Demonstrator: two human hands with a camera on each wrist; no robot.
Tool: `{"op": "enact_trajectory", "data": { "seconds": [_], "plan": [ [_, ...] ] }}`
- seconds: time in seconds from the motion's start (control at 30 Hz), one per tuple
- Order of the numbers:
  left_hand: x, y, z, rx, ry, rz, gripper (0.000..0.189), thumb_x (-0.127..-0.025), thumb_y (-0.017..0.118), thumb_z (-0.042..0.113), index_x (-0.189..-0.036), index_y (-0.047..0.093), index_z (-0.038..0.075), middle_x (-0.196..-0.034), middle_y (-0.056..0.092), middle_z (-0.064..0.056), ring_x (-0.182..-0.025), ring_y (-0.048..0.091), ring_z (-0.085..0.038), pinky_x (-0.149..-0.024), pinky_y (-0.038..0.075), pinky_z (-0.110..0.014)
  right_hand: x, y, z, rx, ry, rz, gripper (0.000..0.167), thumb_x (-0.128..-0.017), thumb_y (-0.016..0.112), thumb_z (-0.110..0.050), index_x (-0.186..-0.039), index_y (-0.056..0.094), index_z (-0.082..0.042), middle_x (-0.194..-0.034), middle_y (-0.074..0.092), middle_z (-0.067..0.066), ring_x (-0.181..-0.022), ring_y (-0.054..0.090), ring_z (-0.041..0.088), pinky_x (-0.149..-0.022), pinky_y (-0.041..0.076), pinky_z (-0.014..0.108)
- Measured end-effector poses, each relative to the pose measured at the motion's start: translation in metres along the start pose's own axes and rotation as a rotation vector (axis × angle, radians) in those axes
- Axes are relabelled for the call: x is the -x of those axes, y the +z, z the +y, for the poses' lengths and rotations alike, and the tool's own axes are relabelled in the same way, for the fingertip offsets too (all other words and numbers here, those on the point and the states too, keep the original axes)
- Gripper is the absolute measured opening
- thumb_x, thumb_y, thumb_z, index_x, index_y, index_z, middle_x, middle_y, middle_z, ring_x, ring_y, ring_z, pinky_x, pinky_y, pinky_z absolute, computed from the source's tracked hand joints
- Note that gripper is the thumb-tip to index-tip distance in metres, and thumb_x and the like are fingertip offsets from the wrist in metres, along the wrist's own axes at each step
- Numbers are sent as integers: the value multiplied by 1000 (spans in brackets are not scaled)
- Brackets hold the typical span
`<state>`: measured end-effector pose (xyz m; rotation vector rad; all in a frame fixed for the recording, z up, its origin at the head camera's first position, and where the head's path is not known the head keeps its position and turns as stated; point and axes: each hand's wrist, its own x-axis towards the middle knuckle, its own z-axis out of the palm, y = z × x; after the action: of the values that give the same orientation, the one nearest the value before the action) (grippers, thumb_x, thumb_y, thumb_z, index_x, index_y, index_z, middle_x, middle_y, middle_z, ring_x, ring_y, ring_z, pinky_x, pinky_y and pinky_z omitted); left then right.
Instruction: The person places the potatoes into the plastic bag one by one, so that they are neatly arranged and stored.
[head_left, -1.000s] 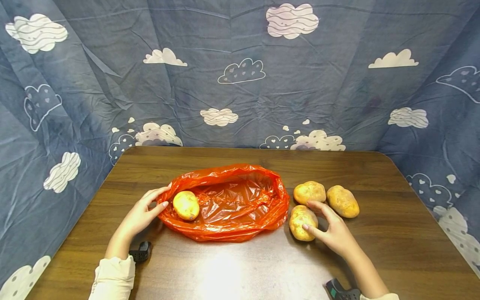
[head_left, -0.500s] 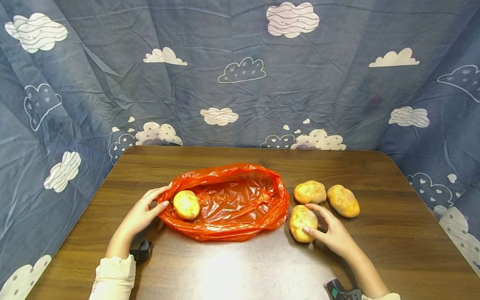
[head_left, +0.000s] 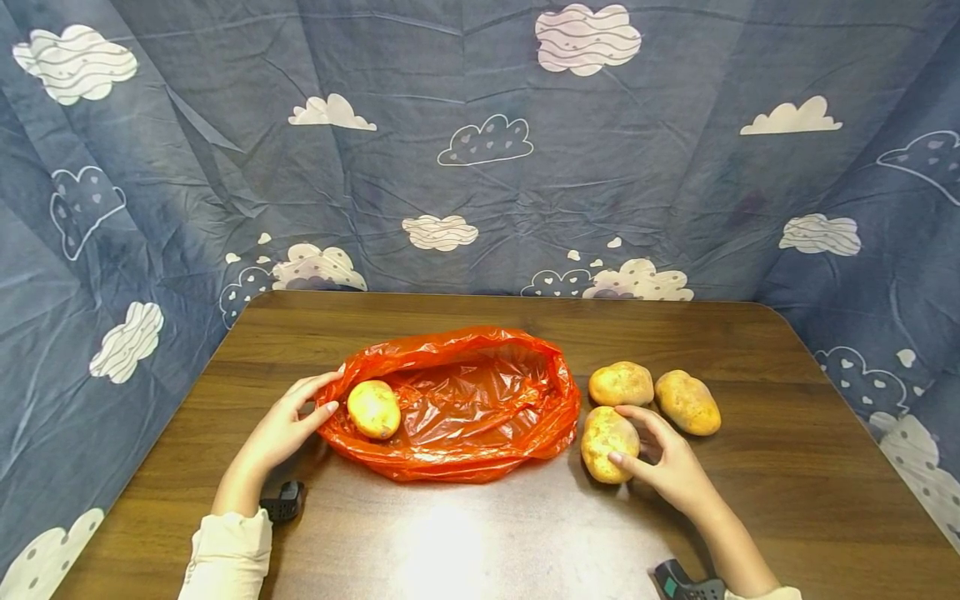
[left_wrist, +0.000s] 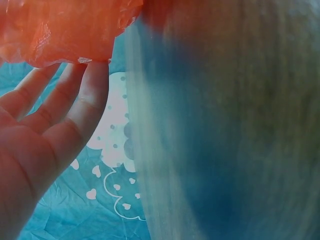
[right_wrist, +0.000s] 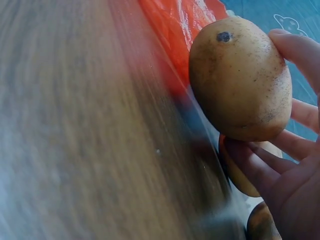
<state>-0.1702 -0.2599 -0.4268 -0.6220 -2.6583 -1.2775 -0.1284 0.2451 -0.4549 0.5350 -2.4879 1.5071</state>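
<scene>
A red plastic bag lies spread with its mouth facing up, one potato inside at its left end. My left hand holds the bag's left rim between thumb and fingers; in the left wrist view the fingertips disappear behind the red plastic. To the right of the bag, my right hand grips another potato, thumb on the near side and fingers over the far side. The right wrist view shows this potato close up, with a dark spot near its top.
Two more potatoes, one behind the gripped one and one farther right, lie on the brown wooden table. A blue cloth with cloud prints hangs behind and at both sides. Black wrist devices show beside each wrist.
My right fingers have drawn in around the near potato, which has shifted very slightly up and right. The left hand and bag stay as they were.
</scene>
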Motion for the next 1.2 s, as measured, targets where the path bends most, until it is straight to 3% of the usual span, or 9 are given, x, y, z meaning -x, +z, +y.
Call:
{"op": "enact_trajectory", "data": {
  "seconds": [0.87, 1.2],
  "plan": [
    [0, 0, -1, 1, -6, -5, 41, -89, 56, 8, -128, 47, 3, -125, 44, -17, -109, 44, -28, -80, 45, -35, -16, 20, -19, -52, -159, 78, 67, -61, 73, 15, -122, 48, 5, -120, 47, 19, -105, 49, 8, -80, 42, 16],
    [0, -1, -2, -3, -2, -2, 42, -88, 57, 9, -129, 47, 4, -126, 44, -16, -111, 43, -27, -80, 44, -29, -35, 31, -48, -93, -197, 17, 64, -64, 72, 15, -122, 45, 10, -120, 46, 23, -106, 50, 9, -83, 42, 19]
  ]
}}
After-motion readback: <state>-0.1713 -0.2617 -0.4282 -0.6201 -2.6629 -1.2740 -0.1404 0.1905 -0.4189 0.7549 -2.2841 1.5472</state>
